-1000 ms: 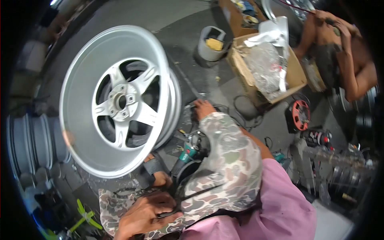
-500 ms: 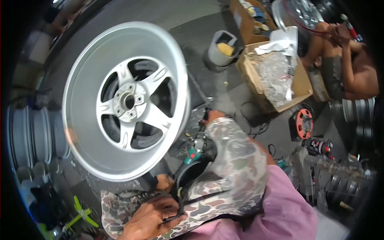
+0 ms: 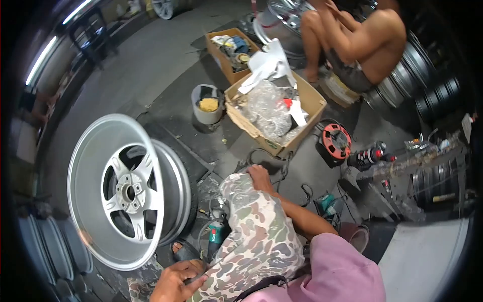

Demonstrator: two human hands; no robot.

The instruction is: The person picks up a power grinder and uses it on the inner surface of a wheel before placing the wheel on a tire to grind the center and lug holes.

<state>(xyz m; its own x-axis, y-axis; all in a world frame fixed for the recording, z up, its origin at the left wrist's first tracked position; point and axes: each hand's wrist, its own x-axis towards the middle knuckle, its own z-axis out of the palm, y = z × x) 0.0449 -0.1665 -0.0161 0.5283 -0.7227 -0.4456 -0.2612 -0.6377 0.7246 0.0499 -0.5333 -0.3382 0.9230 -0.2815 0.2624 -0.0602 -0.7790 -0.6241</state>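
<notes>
My left hand (image 3: 177,281) is closed at the bottom, thumb and fingers around a short visible piece of black cord (image 3: 195,279), beside the camouflage-covered leg (image 3: 256,236). Past the knee is my right hand (image 3: 259,177); its fingertips are too hidden to tell what they hold, if anything. A silver five-spoke wheel rim (image 3: 130,192) stands tilted at the left, in front of another rim with a dark tyre (image 3: 187,194). A green power tool (image 3: 215,232) lies on the floor between the wheel and the leg, touched by neither hand.
Ahead are an open cardboard box (image 3: 313,103) of plastic wrap, a smaller box (image 3: 219,55) and a grey bucket (image 3: 205,117) with a yellow sponge. A red cable reel (image 3: 336,142) and a second green tool (image 3: 326,204) are at the right. A person (image 3: 367,45) sits beyond, near stacked rims.
The view has swung up and right, so the wheel appears lower and smaller. The cord looped over my leg no longer shows there. My right hand appears lower, beyond the knee.
</notes>
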